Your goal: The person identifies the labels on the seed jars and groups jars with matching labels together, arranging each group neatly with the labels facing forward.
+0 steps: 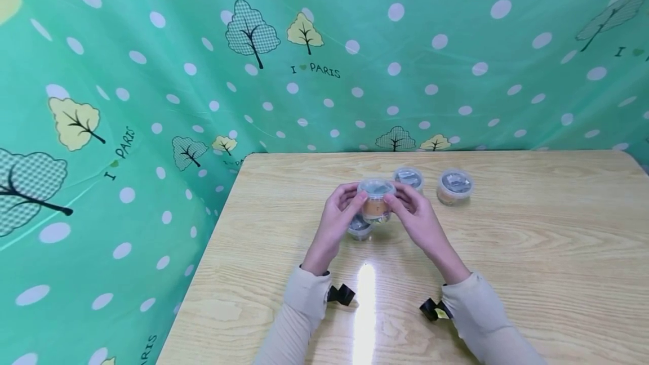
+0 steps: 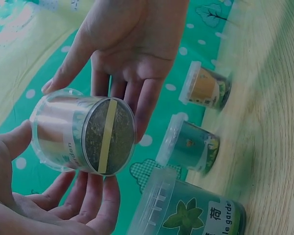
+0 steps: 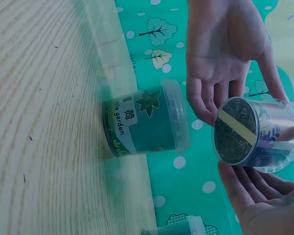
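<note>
Both hands hold a clear lidded plastic cup (image 1: pixel 376 204) above the table, tilted so its base faces the wrist cameras. My left hand (image 1: pixel 338 216) grips one side and my right hand (image 1: pixel 419 219) the other, thumbs on the near side, fingers around the back. Dark soil-like filling (image 2: pixel 120 132) shows through the base, with a yellow strip (image 3: pixel 237 128) across it. The cup's label is partly covered by fingers. Below and slightly left stands a green-labelled cup (image 3: pixel 152 120) with a leaf picture and "little garden" lettering, partly hidden in the head view by the held cup.
Farther back stand two similar lidded cups, one (image 1: pixel 408 176) just behind the right fingers, another (image 1: pixel 454 186) with an orange label to the right. The wooden table (image 1: pixel 532 252) meets a green dotted cloth (image 1: pixel 431 72) at the back and left.
</note>
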`<state>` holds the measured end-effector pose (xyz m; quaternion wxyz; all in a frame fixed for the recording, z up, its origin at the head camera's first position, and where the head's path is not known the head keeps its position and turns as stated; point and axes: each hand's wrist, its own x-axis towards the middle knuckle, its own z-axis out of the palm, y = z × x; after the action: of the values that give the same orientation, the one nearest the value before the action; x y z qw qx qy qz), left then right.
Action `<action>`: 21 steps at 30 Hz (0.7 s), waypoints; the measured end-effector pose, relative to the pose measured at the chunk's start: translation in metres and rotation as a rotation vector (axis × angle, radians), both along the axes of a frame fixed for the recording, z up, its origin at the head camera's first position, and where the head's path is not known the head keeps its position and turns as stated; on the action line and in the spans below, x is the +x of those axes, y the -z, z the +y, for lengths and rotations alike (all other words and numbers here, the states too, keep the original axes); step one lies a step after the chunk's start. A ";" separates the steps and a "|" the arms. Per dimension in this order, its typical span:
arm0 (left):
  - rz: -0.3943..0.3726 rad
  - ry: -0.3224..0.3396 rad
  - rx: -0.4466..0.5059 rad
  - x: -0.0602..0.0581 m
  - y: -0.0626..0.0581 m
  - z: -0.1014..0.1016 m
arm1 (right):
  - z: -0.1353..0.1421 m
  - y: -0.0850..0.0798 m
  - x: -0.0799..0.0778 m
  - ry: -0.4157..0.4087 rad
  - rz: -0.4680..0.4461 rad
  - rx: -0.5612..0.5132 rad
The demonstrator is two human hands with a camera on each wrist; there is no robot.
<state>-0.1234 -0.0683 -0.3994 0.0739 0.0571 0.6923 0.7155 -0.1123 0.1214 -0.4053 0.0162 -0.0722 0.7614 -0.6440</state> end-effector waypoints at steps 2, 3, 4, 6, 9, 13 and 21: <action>0.004 0.001 -0.003 0.001 -0.001 0.001 | 0.000 0.000 0.001 0.013 0.001 0.003; 0.005 0.001 -0.006 0.001 -0.001 0.001 | 0.000 0.000 0.001 0.019 0.001 0.007; 0.008 0.001 -0.008 0.002 -0.001 0.002 | 0.000 0.000 0.001 0.025 0.001 0.012; 0.013 0.001 -0.014 0.003 -0.002 0.003 | 0.000 -0.001 0.001 0.035 -0.001 0.018; 0.023 0.000 -0.024 0.003 -0.001 0.004 | 0.000 -0.002 0.001 0.039 -0.003 0.020; 0.035 0.006 -0.023 0.005 -0.001 0.005 | -0.001 -0.004 0.002 0.043 -0.008 0.014; 0.038 0.019 -0.002 0.006 -0.001 0.007 | -0.002 -0.006 0.003 0.044 -0.025 0.014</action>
<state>-0.1176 -0.0611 -0.3988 0.0677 0.0770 0.6938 0.7128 -0.1095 0.1198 -0.3996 0.0120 -0.0473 0.7672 -0.6396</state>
